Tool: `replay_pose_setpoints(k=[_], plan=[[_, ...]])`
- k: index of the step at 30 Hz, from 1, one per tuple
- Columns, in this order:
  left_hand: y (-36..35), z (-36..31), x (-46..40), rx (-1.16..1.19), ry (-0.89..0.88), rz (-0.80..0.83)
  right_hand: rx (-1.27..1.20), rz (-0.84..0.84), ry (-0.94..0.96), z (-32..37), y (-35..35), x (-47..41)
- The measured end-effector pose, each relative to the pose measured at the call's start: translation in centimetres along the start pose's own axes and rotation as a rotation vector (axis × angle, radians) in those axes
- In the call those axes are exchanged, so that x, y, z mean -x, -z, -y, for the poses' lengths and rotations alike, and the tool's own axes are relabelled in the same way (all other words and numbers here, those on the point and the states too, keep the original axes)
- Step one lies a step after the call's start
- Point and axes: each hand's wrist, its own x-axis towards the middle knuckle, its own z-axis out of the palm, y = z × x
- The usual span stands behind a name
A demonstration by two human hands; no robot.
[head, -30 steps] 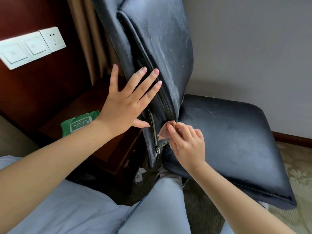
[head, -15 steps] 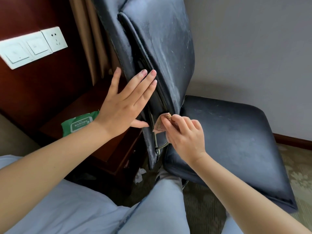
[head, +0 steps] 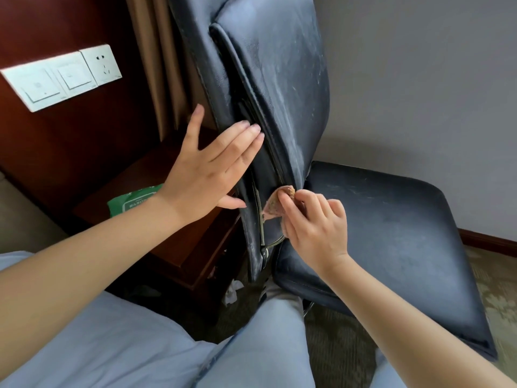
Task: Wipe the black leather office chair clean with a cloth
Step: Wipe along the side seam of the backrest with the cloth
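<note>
Since a second ago, the right hand [head: 316, 228] and its cloth [head: 275, 205] have edged up the crease between the chair's backrest and seat, while the left hand [head: 208, 172] has slid slightly lower on the backrest's side. Now the black leather office chair [head: 391, 228] stands in the middle of the view, its tall backrest rising at centre and its dusty seat cushion spreading to the right. Flat against the backrest's side edge lies the left hand, fingers straight and slightly spread, thumb pointing toward the chair. Pinched in the curled fingers of the right hand is a small brownish cloth, pressed into the gap where backrest meets seat. To the left, a dark wooden desk [head: 173, 239] carries a green packet of wipes [head: 134, 201], partly hidden behind the left wrist. White wall switches and a socket [head: 64, 77] sit on the red-brown panel above. Light blue trousers [head: 263, 345] fill the bottom.
</note>
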Motion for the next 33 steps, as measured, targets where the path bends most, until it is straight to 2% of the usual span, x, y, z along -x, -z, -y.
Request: replay_pose_setpoints(k=[6, 10, 13, 19, 23, 27, 31, 33], plan=[[0.3, 0.4, 0.1, 0.034, -0.022, -0.021, 0.019, -0.142, -0.007, 0.6, 0.5, -5.7], [0.3, 1.0, 0.2, -0.003, -0.062, -0.058, 0.006, -0.106, -0.006, 0.6, -0.1, -3.5], [0.6, 1.5, -0.2, -0.023, -0.013, -0.072, 0.012, -0.075, 0.04, 0.2, 0.2, -3.5], [1.0, 2.0, -0.8, 0.002, 0.081, -0.053, -0.019, -0.163, -0.038, 1.2, 0.8, -9.5], [1.0, 1.9, -0.7, -0.018, 0.092, -0.004, -0.035, -0.169, -0.033, 1.1, 0.3, -9.1], [1.3, 1.5, -0.7, -0.038, 0.116, 0.032, -0.022, -0.077, 0.038, 0.0, -0.5, -3.6], [1.2, 1.0, -0.4, -0.057, 0.111, 0.062, 0.039, 0.158, 0.12, -0.9, -1.2, 3.3], [1.1, 0.7, -0.2, -0.056, 0.108, 0.071, 0.057, 0.205, 0.133, -0.8, -1.2, 4.0]])
